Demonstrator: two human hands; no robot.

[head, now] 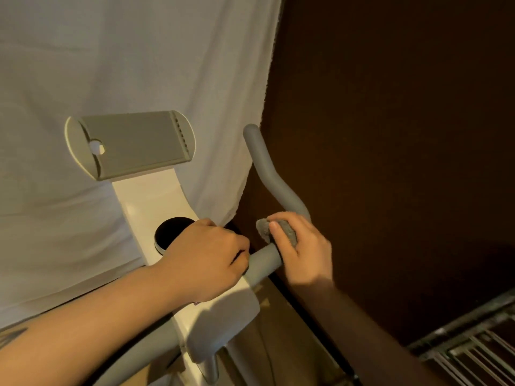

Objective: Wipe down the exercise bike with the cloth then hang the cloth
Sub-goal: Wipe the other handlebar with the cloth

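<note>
Two hands (206, 257) (303, 254) grip one handlebar (263, 264), one cloth (278, 231).

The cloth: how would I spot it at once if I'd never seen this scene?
Find the white exercise bike in front of the pale sheet, then follow its grey handlebar down on the right to the bend. There the right hand grips a small bunched grey cloth. It looks fuzzy and crumpled, unlike the smooth bar.

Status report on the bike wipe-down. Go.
Right hand grips grey cloth around the right handlebar. Left hand holds the bar beside the stem. White sheet hangs behind, not obstructing.
</note>
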